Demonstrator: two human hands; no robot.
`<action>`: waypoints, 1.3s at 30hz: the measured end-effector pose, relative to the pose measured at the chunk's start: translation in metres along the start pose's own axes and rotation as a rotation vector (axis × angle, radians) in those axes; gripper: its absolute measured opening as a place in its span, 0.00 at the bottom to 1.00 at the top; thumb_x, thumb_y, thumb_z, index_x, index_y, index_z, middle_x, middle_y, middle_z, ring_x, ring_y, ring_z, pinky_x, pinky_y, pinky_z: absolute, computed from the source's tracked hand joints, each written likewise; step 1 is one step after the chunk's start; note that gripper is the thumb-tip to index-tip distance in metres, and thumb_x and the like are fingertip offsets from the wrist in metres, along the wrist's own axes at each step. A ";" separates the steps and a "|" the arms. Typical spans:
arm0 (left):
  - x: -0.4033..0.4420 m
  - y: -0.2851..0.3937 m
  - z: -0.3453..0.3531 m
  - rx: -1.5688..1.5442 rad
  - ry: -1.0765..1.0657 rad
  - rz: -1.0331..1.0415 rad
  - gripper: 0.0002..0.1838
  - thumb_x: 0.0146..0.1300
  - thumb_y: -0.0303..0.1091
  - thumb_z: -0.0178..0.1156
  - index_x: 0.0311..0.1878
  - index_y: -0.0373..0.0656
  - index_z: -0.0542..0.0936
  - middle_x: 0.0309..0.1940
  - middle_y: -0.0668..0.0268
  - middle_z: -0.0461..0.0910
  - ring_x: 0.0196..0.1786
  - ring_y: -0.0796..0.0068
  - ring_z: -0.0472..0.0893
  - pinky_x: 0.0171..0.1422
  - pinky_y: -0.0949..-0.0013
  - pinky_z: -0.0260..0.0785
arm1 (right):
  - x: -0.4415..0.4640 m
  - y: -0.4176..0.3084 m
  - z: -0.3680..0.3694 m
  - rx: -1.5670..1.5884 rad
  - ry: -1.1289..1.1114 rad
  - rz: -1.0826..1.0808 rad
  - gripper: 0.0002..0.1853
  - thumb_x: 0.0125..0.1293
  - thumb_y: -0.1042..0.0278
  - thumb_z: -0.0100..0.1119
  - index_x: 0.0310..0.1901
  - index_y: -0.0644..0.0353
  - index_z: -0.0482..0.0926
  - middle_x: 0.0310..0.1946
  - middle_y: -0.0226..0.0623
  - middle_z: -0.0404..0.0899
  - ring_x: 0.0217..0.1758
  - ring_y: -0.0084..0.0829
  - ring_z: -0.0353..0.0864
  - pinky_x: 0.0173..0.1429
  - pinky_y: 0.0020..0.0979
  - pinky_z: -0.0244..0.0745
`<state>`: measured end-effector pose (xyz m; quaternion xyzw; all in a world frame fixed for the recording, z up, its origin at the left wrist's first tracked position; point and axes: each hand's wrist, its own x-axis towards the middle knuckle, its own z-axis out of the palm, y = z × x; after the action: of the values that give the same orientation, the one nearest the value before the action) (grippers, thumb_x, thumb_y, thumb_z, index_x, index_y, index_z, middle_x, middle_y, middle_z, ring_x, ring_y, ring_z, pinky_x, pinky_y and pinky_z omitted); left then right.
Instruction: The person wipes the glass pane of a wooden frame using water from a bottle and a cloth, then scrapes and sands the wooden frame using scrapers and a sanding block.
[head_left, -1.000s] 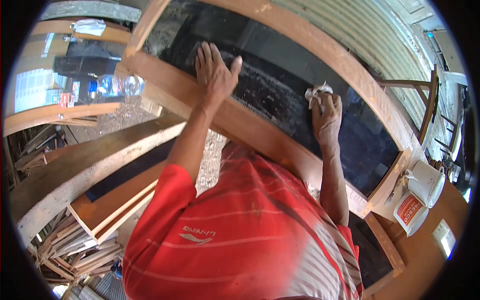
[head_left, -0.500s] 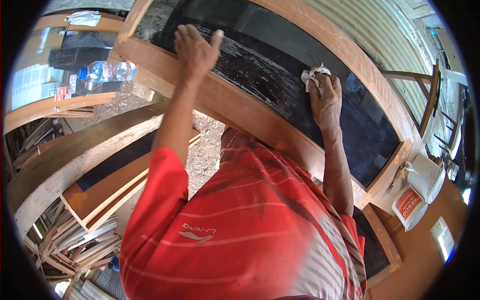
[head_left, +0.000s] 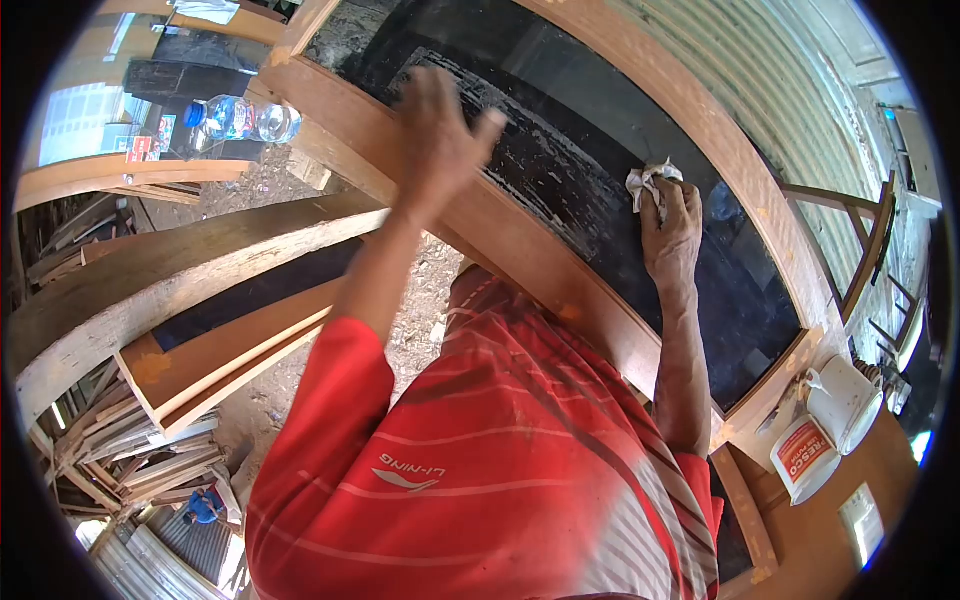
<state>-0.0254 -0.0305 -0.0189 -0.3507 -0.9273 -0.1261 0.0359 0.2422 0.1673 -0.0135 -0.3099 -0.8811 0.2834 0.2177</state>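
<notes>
A dark glass panel (head_left: 560,130) set in a brown wooden frame (head_left: 560,285) lies in front of me. White streaky residue marks the middle of the glass. My right hand (head_left: 672,228) grips a crumpled white cloth or paper (head_left: 654,180) against the right part of the pane. Over the near frame edge and the streaked glass, my left hand (head_left: 440,150) hangs with its fingers spread and somewhat blurred by motion. It holds nothing; whether it touches the glass I cannot tell.
A plastic water bottle (head_left: 245,119) lies at the left on another glazed panel. White buckets (head_left: 845,405) and a Presco-labelled tub (head_left: 803,458) stand at the right. A thick wooden beam (head_left: 180,260) crosses the left side above stacked wood strips (head_left: 140,455). Corrugated sheeting (head_left: 740,80) rises behind.
My left hand has moved right and slightly down over the near frame edge. My right hand with the white wad appears a little lower and further right; the whole view has also shifted.
</notes>
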 end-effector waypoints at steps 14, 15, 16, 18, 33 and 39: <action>0.033 -0.023 -0.001 -0.026 -0.057 0.106 0.52 0.76 0.68 0.52 0.79 0.21 0.61 0.81 0.32 0.56 0.85 0.34 0.56 0.89 0.44 0.46 | 0.000 -0.007 0.008 -0.045 0.027 0.019 0.12 0.69 0.74 0.68 0.53 0.61 0.84 0.49 0.46 0.84 0.55 0.48 0.82 0.62 0.46 0.77; 0.049 -0.037 0.001 -0.054 -0.057 0.074 0.52 0.76 0.67 0.53 0.79 0.21 0.61 0.81 0.31 0.57 0.85 0.34 0.56 0.89 0.44 0.47 | 0.002 -0.007 0.009 -0.045 0.031 0.015 0.12 0.70 0.74 0.68 0.53 0.61 0.84 0.49 0.46 0.84 0.55 0.48 0.82 0.62 0.46 0.77; 0.055 -0.042 0.003 -0.083 -0.061 0.041 0.52 0.76 0.67 0.53 0.78 0.20 0.62 0.81 0.31 0.57 0.84 0.34 0.57 0.89 0.44 0.48 | 0.003 -0.008 0.010 -0.046 0.033 0.013 0.12 0.70 0.73 0.67 0.53 0.61 0.84 0.49 0.47 0.84 0.55 0.48 0.82 0.62 0.46 0.77; 0.036 -0.023 0.006 -0.047 -0.038 0.049 0.51 0.77 0.66 0.53 0.78 0.20 0.62 0.80 0.31 0.58 0.84 0.34 0.58 0.88 0.44 0.49 | 0.001 -0.009 0.008 -0.062 0.033 0.021 0.11 0.70 0.73 0.67 0.53 0.61 0.84 0.49 0.47 0.84 0.54 0.49 0.82 0.62 0.46 0.77; 0.078 -0.018 -0.008 -0.009 -0.145 -0.005 0.52 0.72 0.65 0.58 0.72 0.16 0.65 0.75 0.24 0.62 0.78 0.29 0.64 0.84 0.40 0.54 | 0.001 -0.008 0.009 -0.062 0.041 0.009 0.11 0.71 0.70 0.67 0.52 0.60 0.83 0.47 0.49 0.82 0.52 0.51 0.81 0.59 0.47 0.76; 0.005 0.051 -0.012 -0.272 -0.047 0.277 0.42 0.75 0.60 0.59 0.66 0.22 0.77 0.73 0.31 0.70 0.77 0.34 0.68 0.84 0.46 0.58 | -0.001 -0.003 0.009 -0.081 0.059 0.035 0.12 0.70 0.71 0.69 0.53 0.60 0.84 0.50 0.48 0.82 0.55 0.51 0.82 0.61 0.48 0.77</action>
<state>0.0042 0.0059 0.0043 -0.4796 -0.8450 -0.2358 -0.0164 0.2366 0.1613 -0.0190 -0.3421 -0.8795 0.2418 0.2258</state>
